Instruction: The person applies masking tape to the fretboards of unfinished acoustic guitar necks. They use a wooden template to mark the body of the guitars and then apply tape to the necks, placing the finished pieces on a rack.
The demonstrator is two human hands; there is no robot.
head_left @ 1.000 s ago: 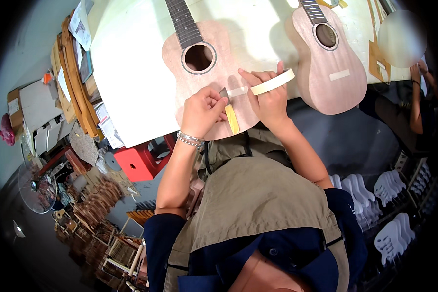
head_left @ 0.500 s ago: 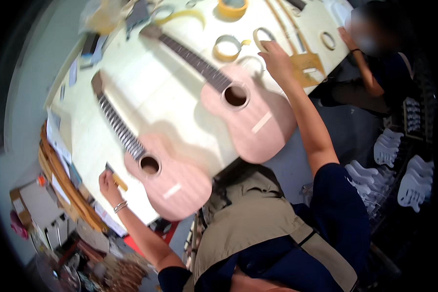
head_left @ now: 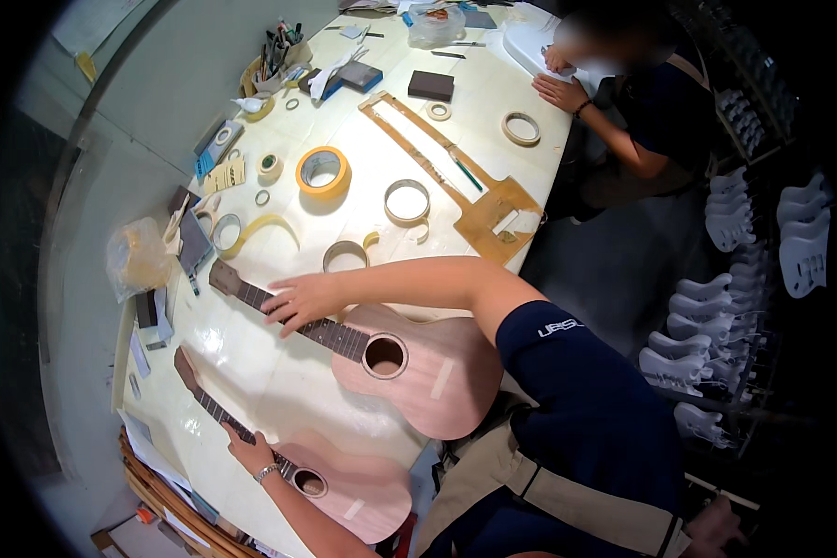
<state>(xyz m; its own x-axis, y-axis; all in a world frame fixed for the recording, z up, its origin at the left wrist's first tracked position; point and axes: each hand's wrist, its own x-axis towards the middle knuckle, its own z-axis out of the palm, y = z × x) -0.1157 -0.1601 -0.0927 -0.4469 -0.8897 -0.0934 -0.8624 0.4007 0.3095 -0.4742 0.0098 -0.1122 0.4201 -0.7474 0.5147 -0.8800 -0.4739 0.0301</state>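
Observation:
Two unstrung ukuleles with pale pinkish bodies and dark fretboards lie side by side on the table, headstocks pointing far left. My left hand (head_left: 251, 453) is closed around the neck of the nearer ukulele (head_left: 367, 484), just above its body. Over the neck of the farther ukulele (head_left: 418, 372), my right hand (head_left: 305, 299) rests with fingers spread across the fretboard. Each body carries a short light strip below its soundhole. A tape ring (head_left: 346, 256) stands just beyond my right wrist, partly hidden by the forearm.
Beyond lie an orange tape roll (head_left: 324, 173), another tape ring (head_left: 406, 202) and a long brown template (head_left: 498, 219). At the far right a person (head_left: 637, 112) works on a white body. White guitar-shaped parts (head_left: 707, 316) hang on racks to the right. A wall borders the left.
The view has turned. My right hand has left a tape ring for the farther ukulele's neck. My left hand has gone from a small yellow-handled tool to the nearer neck.

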